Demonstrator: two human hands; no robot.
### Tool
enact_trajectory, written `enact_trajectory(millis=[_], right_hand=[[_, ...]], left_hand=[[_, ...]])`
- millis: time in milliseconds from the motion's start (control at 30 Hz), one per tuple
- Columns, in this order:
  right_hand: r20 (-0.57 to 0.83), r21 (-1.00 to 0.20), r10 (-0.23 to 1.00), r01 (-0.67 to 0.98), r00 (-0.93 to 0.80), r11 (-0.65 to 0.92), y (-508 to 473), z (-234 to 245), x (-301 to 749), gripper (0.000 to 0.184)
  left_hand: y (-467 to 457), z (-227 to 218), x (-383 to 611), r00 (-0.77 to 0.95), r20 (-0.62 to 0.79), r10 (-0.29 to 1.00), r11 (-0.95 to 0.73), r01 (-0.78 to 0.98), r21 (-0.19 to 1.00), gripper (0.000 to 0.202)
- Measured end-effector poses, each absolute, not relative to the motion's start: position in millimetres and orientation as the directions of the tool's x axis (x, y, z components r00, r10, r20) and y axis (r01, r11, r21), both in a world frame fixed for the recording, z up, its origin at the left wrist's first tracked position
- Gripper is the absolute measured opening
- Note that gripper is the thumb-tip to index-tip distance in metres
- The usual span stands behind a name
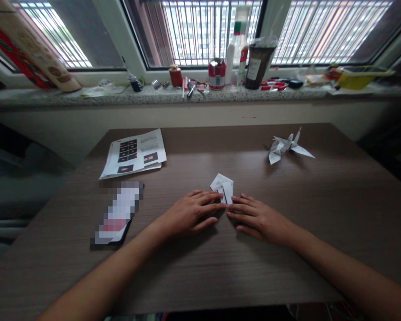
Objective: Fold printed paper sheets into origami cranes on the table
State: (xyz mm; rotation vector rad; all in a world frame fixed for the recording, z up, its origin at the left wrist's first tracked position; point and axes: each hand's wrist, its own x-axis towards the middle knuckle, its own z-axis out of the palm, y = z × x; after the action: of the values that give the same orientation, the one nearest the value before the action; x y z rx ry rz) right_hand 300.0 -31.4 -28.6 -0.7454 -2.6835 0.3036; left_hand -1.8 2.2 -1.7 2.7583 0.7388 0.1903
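Note:
A small folded piece of white paper (pixel 223 186) lies on the brown wooden table (pixel 200 267), just past my fingertips. My left hand (pixel 190 214) lies flat on the table, fingers stretched toward the paper and pressing its near edge. My right hand (pixel 254 216) mirrors it from the right, its fingers also extended and touching the paper's near edge. Neither hand grips anything; both press down. The paper's lower part is hidden under my fingertips.
A finished paper crane (pixel 287 147) sits at the far right of the table. Printed sheets (pixel 135 154) lie at the far left, a phone (pixel 118 214) in front of them. The windowsill (pixel 87 96) behind carries a can (pixel 217 73), bottles, a cup and small items.

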Motion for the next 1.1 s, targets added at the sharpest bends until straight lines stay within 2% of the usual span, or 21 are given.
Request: enact_trajectory(millis=[200, 333, 433, 533, 867, 1100], right_hand=[[0.265, -0.291, 0.59, 0.52, -0.763, 0.803, -30, -26, 302, 0.038], [0.198, -0.272, 0.646, 0.592, -0.737, 0.759, -31, -25, 300, 0.066], [0.153, -0.27, 0.617, 0.569, -0.772, 0.777, -33, -23, 298, 0.088], [0.149, -0.277, 0.584, 0.533, -0.798, 0.799, -35, -20, 298, 0.099], [0.128, -0.278, 0.581, 0.534, -0.803, 0.799, -34, -23, 301, 0.103], [0.109, -0.285, 0.612, 0.565, -0.783, 0.774, -34, -26, 301, 0.09]], left_hand=[[-3, -4, 3, 0.853, 0.079, 0.515, -0.838, 0.483, 0.253, 0.055], [-7, -7, 5, 0.834, 0.084, 0.545, -0.824, 0.515, 0.238, 0.065], [-7, -9, 4, 0.833, 0.097, 0.545, -0.825, 0.513, 0.237, 0.063], [-4, -11, 0, 0.844, 0.107, 0.526, -0.838, 0.493, 0.235, 0.06], [12, -12, -13, 0.828, 0.077, 0.555, -0.818, 0.526, 0.232, 0.055], [13, -14, -17, 0.826, 0.094, 0.556, -0.821, 0.528, 0.217, 0.057]])
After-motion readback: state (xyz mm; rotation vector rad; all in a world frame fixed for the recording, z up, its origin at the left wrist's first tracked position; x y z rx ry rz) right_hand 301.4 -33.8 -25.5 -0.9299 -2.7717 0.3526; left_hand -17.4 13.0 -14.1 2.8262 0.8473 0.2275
